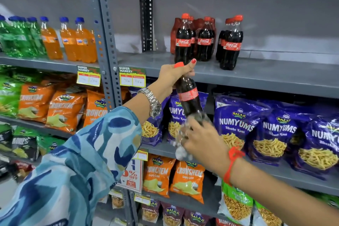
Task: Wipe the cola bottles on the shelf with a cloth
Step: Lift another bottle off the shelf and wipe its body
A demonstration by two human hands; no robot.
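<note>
My left hand (pixel 173 75) grips a cola bottle (pixel 189 97) by its neck, just under the red cap, and holds it in the air in front of the shelf, tilted slightly. At the bottle's base my right hand (pixel 203 141) holds a white cloth (pixel 180 149), which is blurred with motion and wraps the bottom of the bottle. Several more cola bottles (pixel 230 44) with red caps and red labels stand upright on the grey shelf (pixel 266 77) above, in three small groups.
Orange and green soda bottles (pixel 78 42) fill the shelf section to the left, past a grey perforated upright (pixel 105 42). Purple snack bags (pixel 236 124) and orange crisp bags (pixel 64 112) line the lower shelves. Price tags (pixel 132 78) hang on the shelf edge.
</note>
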